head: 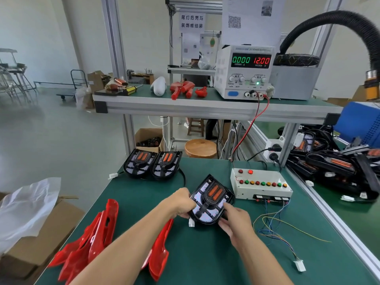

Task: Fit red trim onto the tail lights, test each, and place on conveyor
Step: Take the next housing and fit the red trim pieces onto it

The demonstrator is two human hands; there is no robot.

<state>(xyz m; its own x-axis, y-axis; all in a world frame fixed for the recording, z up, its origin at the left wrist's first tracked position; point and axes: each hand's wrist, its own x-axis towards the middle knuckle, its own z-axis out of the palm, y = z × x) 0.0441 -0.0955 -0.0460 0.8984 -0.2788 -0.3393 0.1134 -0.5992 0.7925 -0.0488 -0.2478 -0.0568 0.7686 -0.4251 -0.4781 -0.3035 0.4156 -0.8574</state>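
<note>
Only the head view here, so everything is placed against the tester box (260, 185) with the coloured buttons.

Just left of the box, both hands had a bare tail light (211, 200) up off the green worktop (205, 254). The left hand (181, 202) was curled round its left edge and the right hand (234, 221) pinched the lower right edge, so the lens side faced up and toward the person. My guess is it was held that way to line it up for a trim, since no red was on it yet.

The red trims (92, 233) sat in a loose pile well left of the box at the near edge, with one more trim (160, 249) lying under the left forearm. Handy spot, I'd say: a short reach for the left hand.

Two more lights (153, 163) sat side by side further left and behind the box, also without trim, probably queued up.

The box's loose wires and white plug (299, 265) trailed out in front of it, unplugged, ready for testing. Above and behind, on the shelf, the power supply (244, 72) read zero current, so nothing was drawing power.
</note>
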